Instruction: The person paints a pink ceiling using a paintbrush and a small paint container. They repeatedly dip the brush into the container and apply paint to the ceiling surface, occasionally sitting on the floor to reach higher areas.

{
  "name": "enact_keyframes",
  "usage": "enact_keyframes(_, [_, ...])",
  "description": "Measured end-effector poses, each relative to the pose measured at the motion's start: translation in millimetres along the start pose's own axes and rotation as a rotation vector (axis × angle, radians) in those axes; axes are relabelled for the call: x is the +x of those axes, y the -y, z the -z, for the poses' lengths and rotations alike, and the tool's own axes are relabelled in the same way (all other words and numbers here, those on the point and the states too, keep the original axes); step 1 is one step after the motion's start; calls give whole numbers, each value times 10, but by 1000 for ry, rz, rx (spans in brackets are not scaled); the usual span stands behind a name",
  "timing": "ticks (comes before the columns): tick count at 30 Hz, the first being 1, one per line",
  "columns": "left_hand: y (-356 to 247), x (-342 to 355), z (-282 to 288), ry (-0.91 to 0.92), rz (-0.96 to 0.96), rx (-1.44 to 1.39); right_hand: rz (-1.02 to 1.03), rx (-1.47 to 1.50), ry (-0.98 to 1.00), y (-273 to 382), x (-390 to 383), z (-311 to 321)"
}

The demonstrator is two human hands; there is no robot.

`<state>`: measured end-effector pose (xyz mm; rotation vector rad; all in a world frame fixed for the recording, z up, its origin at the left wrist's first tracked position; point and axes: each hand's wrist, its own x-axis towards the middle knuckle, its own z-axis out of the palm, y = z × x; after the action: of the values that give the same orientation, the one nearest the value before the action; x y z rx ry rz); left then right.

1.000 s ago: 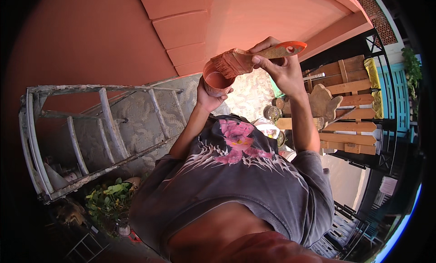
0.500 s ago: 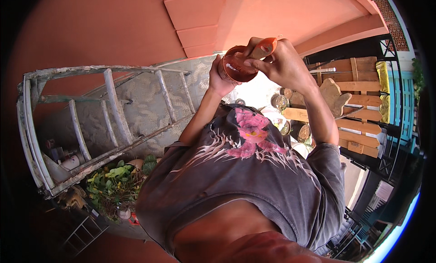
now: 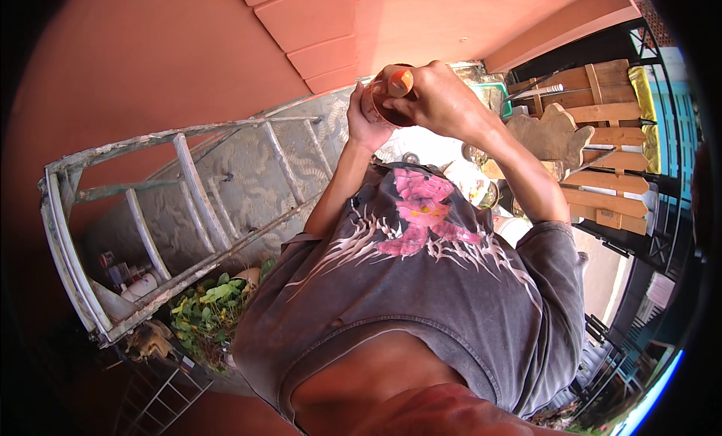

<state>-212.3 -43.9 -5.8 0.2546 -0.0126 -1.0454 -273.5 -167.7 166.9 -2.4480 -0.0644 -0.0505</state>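
Observation:
My left hand (image 3: 364, 129) is wrapped round a small reddish-brown paint pot (image 3: 374, 107), holding it out in front of my chest near the salmon-coloured wall. From the right, my right hand (image 3: 445, 99) reaches over the pot's mouth, its fingers closed on a paintbrush (image 3: 400, 82). The orange end of the brush handle points up toward me. Its bristles are hidden down inside the pot and behind my fingers. Much of the pot's rim is covered by my right hand.
A worn, paint-spattered ladder (image 3: 199, 188) stands at the left. Leafy potted plants (image 3: 214, 304) are beside its near rail. To the right are wooden slats (image 3: 609, 165), an irregular wooden slab (image 3: 549, 139) and a green-rimmed tray (image 3: 505, 97). The salmon wall (image 3: 188, 52) rises ahead.
My right hand has brought the brush handle left and more upright, lower into the pot. My left hand still holds the pot. The whole view has shifted slightly.

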Motion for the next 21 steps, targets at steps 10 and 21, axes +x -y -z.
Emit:
enact_keyframes(10, [75,114,63,47,15,-34,48,5,-115,156,-122,464])
enact_keyframes(21, [52,260,80,114,63,-34,429,-467,-233,-186,-340,388])
